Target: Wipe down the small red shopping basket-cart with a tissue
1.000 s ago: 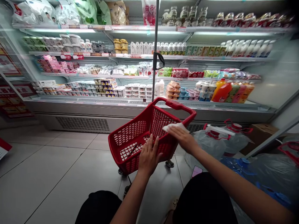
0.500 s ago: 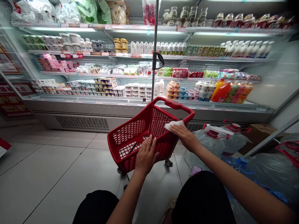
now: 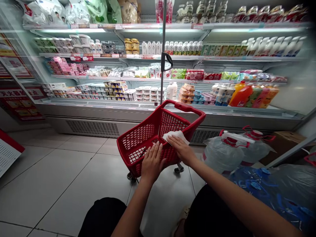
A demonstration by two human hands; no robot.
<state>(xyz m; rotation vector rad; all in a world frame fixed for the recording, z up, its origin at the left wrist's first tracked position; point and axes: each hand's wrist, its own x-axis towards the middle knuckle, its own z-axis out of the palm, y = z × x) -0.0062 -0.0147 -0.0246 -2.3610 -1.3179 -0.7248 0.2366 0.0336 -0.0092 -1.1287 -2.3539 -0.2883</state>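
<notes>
A red plastic basket cart (image 3: 138,138) on wheels stands on the floor in front of me. My left hand (image 3: 152,163) rests on its near rim, fingers extended over the edge. To the right, my right hand (image 3: 181,148) presses a white cloth or tissue (image 3: 175,135) against the same rim, its fingers lying over the material. The cart's handle (image 3: 184,107) is at the far right end, and neither hand touches it. Through the basket's lattice bottom (image 3: 138,154) the floor shows.
Behind the cart runs a lit refrigerated display (image 3: 98,112) with a glass door handle (image 3: 168,62). Large water bottles (image 3: 227,154) and a cardboard box (image 3: 283,143) stand close on the right. A red-edged white object (image 3: 10,149) lies at the left.
My right hand has slid the white material leftward along the rim, away from the handle, closer to my left hand. My left hand stays on the rim. The view has shifted slightly.
</notes>
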